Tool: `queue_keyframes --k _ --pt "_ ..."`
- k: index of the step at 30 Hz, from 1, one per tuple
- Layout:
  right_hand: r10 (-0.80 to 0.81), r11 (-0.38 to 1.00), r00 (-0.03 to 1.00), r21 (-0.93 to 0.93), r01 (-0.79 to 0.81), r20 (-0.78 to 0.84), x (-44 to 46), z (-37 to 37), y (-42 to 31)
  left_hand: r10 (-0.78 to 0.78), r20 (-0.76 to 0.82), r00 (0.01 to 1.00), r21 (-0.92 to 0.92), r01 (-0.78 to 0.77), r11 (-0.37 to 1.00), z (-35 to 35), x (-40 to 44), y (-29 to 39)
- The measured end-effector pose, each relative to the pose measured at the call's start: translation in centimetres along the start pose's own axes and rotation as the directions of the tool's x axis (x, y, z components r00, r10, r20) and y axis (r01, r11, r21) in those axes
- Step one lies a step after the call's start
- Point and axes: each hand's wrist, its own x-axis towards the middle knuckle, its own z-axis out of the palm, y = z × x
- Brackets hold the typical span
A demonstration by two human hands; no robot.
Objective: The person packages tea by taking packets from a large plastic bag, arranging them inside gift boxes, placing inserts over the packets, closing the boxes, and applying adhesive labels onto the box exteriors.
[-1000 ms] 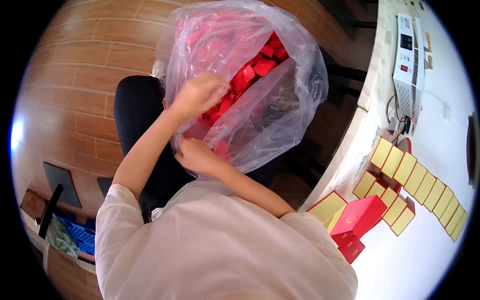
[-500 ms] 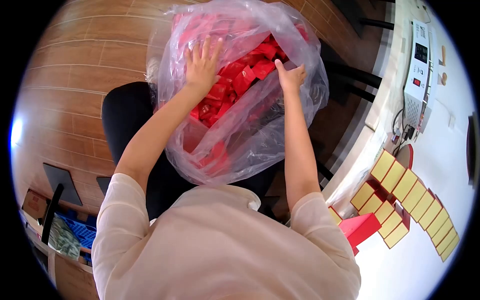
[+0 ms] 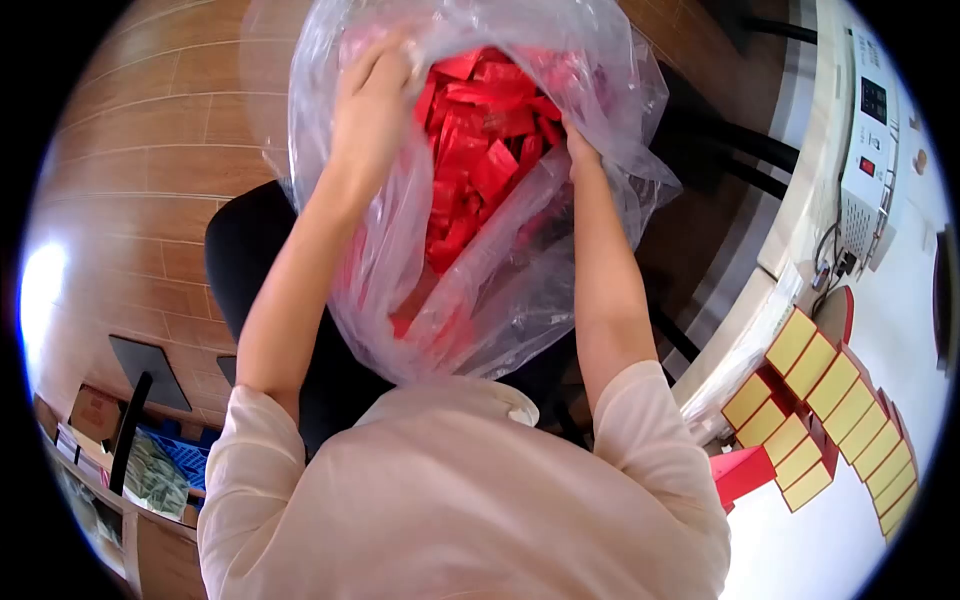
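A large clear plastic bag [image 3: 500, 300] stands between my knees with its mouth spread, full of small red packets [image 3: 475, 150]. At the left of the mouth, my left hand [image 3: 372, 105] is closed on the bag's plastic, its fingers bent and slightly blurred. On the opposite rim, my right hand [image 3: 581, 150] grips the plastic, with its fingers partly hidden by the folds. Neither hand shows a packet in it.
To the right is a white table with rows of yellow-faced boxes [image 3: 835, 400], a red box [image 3: 742, 474] and a white device with a display [image 3: 868, 140]. A blue crate [image 3: 180, 455] sits at lower left on the wooden floor [image 3: 140, 200].
My left hand has gone from spread flat on the bag to bent fingers on its plastic, slightly up and left. The right thumb has gone behind the plastic. The bag's mouth shows more packets.
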Motion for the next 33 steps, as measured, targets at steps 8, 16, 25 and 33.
queue_keyframes --k 8,16,25,33 --pt "-0.545 0.826 0.834 0.114 0.552 -0.089 1.6 -2.6 4.2 -0.115 -0.250 0.961 -0.245 0.052 0.968 -15.9 -0.8 -5.2" --pt "-0.808 0.474 0.581 -0.482 0.737 0.095 -21.1 -10.8 14.2 -0.027 -0.353 0.935 -0.290 -0.082 0.954 -16.3 3.6 -6.0" --pt "-0.414 0.887 0.898 -0.154 0.435 0.148 -17.8 -13.6 2.0 0.573 -0.159 0.804 0.501 -0.435 0.749 -13.1 4.1 -7.6" --pt "-0.952 0.291 0.304 -0.395 0.871 -0.032 -24.7 -7.9 -4.4 0.671 0.401 0.624 0.340 -0.781 0.523 -6.7 -4.2 -4.4"
